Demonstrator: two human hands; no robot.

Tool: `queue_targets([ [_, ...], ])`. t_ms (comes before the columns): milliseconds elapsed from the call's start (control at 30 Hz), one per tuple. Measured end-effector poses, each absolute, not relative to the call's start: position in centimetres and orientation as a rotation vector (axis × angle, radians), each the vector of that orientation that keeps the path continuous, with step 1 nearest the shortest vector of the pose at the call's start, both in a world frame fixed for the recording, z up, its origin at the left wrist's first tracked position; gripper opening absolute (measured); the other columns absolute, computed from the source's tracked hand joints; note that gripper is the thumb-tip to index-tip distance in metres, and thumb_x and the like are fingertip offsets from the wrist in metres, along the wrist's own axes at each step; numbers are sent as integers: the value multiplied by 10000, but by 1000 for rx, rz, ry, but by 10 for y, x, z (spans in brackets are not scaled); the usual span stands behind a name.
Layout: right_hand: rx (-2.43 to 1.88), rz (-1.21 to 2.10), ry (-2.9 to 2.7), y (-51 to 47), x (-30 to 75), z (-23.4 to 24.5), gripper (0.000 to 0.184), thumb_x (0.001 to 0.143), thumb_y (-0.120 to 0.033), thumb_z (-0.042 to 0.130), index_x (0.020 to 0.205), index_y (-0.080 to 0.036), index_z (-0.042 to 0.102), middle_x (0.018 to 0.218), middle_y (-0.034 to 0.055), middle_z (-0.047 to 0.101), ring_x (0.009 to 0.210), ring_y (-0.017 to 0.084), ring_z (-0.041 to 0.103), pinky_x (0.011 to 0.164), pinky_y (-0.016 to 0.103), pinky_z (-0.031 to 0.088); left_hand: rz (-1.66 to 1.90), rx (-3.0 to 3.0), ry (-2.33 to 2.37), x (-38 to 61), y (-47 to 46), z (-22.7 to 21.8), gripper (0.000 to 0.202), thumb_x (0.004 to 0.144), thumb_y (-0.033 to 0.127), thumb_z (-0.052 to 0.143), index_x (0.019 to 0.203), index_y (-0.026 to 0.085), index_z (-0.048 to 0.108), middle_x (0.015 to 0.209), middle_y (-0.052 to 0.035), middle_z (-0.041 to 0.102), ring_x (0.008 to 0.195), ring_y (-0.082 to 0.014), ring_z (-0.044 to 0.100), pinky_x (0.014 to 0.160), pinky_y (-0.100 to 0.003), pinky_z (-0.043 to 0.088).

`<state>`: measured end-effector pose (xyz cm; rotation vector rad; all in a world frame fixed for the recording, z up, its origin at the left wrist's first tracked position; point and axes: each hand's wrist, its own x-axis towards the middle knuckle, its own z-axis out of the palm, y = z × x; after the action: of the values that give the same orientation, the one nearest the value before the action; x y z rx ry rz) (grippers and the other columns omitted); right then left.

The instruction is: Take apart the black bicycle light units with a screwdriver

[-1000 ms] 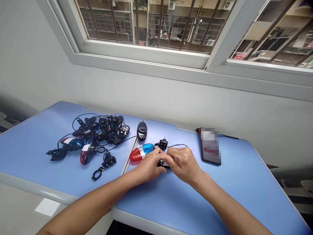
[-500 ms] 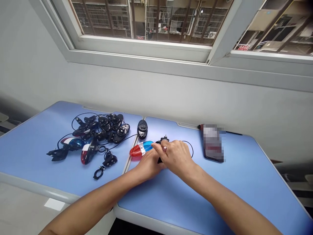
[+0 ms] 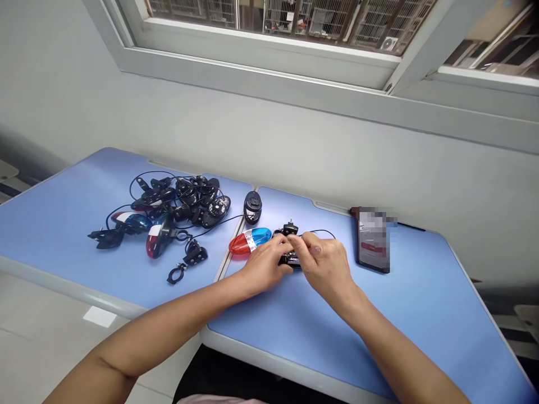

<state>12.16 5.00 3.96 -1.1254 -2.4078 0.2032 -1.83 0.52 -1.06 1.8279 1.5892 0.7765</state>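
Left hand (image 3: 265,266) and right hand (image 3: 326,264) close together over a blue table (image 3: 400,314), fingers (image 3: 290,241) bent and pinching a small black clip (image 3: 289,259), its long side running across between both hands. Red and blue bike light (image 3: 250,241) just beside the left hand, nearer that one.

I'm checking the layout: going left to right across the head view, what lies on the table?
Black clamp → pile of lights and wires → red-and-blue light → small black unit → right hand → phone
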Motion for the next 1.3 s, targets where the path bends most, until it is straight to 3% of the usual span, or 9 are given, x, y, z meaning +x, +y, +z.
queue_targets([
  [233, -486, 21, -2376, 40, 146, 42, 501, 1024, -313, 406, 537, -210, 461, 419, -34, 449, 382, 89, 357, 434, 256, 252, 788, 1755, 1590, -24, 7, -10, 522, 806, 132, 672, 1316, 225, 604, 1151, -54, 604, 1081, -250, 600, 957, -346, 468],
  [333, -415, 163, -2277, 43, 152, 37, 440, 1028, -280, 410, 603, -205, 498, 454, -32, 479, 407, 90, 394, 447, 234, 304, 748, 1740, 1589, -21, 7, -7, 542, 799, 171, 699, 1329, 223, 596, 1156, -54, 602, 1079, -260, 602, 953, -364, 476],
  [533, -387, 206, -2229, 48, 154, 24, 387, 1016, -244, 432, 638, -200, 499, 475, -35, 471, 408, 91, 387, 435, 238, 297, 777, 1706, 1579, -19, 8, -12, 565, 773, 165, 730, 1317, 249, 603, 1151, -37, 616, 1073, -240, 608, 970, -349, 461],
  [767, -312, 300, -2379, 69, 153, 35, 428, 989, -190, 424, 569, -225, 353, 450, -75, 325, 402, 80, 282, 427, 235, 247, 756, 1723, 1542, -22, 9, -11, 578, 739, 79, 719, 1280, 258, 622, 1114, -22, 598, 1029, -224, 606, 930, -331, 457],
  [867, -261, 339, -2481, 79, 148, 43, 439, 975, -211, 427, 549, -221, 321, 449, -77, 301, 409, 78, 255, 439, 240, 227, 782, 1766, 1498, -22, 9, -12, 465, 743, 58, 701, 1161, 260, 673, 1039, -5, 593, 984, -208, 598, 874, -307, 456],
  [967, -326, 285, -2583, 76, 136, 48, 421, 959, -222, 420, 541, -207, 370, 448, -64, 332, 414, 79, 246, 459, 254, 190, 832, 1785, 1485, -22, 9, -13, 235, 767, 82, 677, 952, 224, 698, 975, 1, 591, 932, -198, 592, 806, -284, 451],
  [1067, -431, 145, -2674, 58, 121, 48, 373, 939, -232, 434, 570, -191, 470, 476, -26, 434, 422, 87, 294, 475, 268, 145, 854, 1771, 1521, -22, 8, -12, 114, 798, 106, 620, 863, 189, 664, 912, -6, 590, 811, -180, 587, 700, -271, 444],
  [1200, -612, 155, -2772, 45, 108, 49, 305, 895, -239, 468, 598, -188, 522, 511, 2, 481, 444, 106, 327, 488, 277, 116, 850, 1761, 1525, -22, 9, -12, 84, 794, 138, 617, 860, 175, 654, 866, -16, 610, 796, -197, 601, 676, -278, 460],
  [1300, -875, 562, -2654, 66, 109, 54, 369, 906, -319, 456, 559, -195, 470, 484, -28, 404, 448, 98, 302, 492, 266, 152, 845, 1773, 1525, -22, 10, -15, 228, 761, 100, 647, 971, 182, 683, 990, -42, 639, 921, -236, 614, 801, -326, 482],
])
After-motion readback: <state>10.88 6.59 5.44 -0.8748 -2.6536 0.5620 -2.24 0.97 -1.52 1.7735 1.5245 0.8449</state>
